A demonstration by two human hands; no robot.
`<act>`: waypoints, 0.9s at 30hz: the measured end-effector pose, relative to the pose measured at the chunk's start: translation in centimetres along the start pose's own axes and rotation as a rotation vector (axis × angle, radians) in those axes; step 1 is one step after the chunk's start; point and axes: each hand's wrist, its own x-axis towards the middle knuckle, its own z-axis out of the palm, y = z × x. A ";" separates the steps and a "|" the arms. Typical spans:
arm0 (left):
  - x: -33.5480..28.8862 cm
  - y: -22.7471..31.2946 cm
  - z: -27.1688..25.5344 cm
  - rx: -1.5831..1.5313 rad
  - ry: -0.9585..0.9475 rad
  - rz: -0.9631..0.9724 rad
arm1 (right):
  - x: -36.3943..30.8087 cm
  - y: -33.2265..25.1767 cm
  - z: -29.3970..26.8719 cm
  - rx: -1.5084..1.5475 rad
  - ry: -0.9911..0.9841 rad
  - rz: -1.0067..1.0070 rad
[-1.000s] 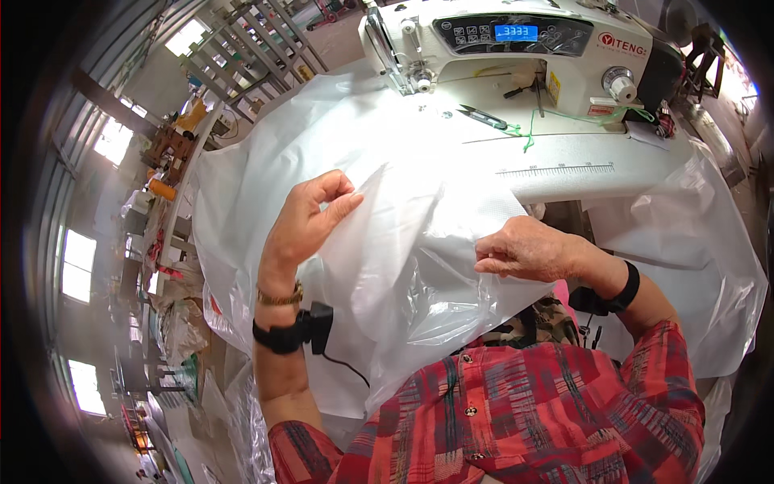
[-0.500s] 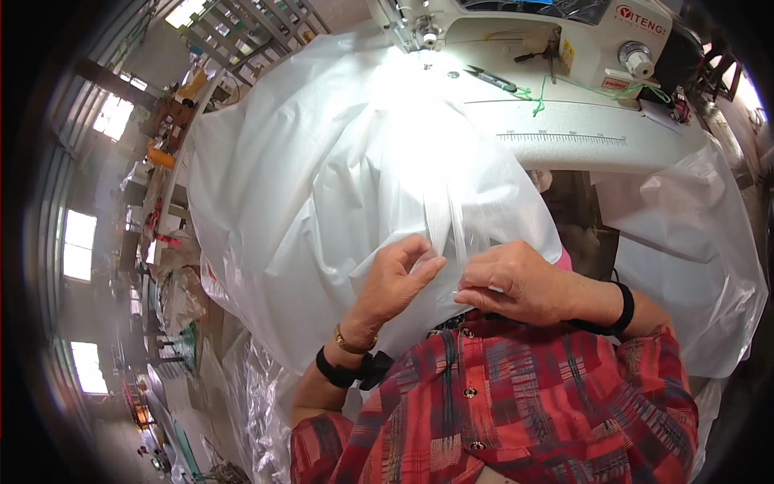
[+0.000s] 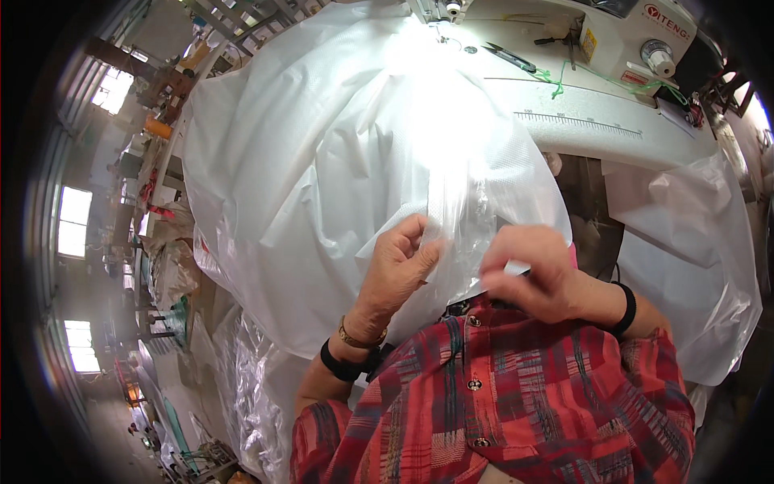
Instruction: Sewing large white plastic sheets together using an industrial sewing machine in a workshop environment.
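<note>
A large translucent white plastic sheet [image 3: 322,177] with a fine grid texture is spread before me in loose folds, its far part brightly lit under the sewing machine's head [image 3: 447,10]. At the near edge, my left hand [image 3: 401,262] is closed, thumb and fingers pinching the sheet beside a narrow folded strip [image 3: 438,189]. Clear, shiny film [image 3: 482,211] lies just right of that strip. My right hand [image 3: 538,270] is curled near the film's lower end, blurred by motion; its thumb and fingers look closed, but what is between them is hidden.
On the machine bed [image 3: 580,129], which has a ruler scale, lie thread snips [image 3: 508,58] and green thread [image 3: 555,79]. A handwheel [image 3: 659,58] sits at the right. More translucent sheeting [image 3: 685,266] hangs right; crumpled clear plastic [image 3: 250,403] lies lower left. A cluttered bench [image 3: 165,161] stands left.
My right hand has moved right, away from my left hand, widening the gap and exposing more clear film. My left hand still pinches the sheet. The view has shifted slightly.
</note>
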 end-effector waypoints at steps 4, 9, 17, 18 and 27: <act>-0.2 0.8 0.0 0.022 0.033 -0.019 | 0.2 -0.3 0.2 0.243 0.005 0.639; -0.4 1.4 0.3 0.046 0.097 0.048 | 1.0 -0.7 2.0 0.279 -0.287 0.582; -0.1 0.6 -1.2 0.018 0.071 0.069 | 1.2 -0.6 4.0 -0.225 -0.471 0.131; -0.1 0.6 -1.1 0.039 0.117 -0.001 | 1.1 -0.5 4.1 -0.276 -0.524 0.122; -0.4 1.4 -0.4 0.098 0.044 0.100 | 1.4 0.3 4.9 -0.485 -0.683 -0.225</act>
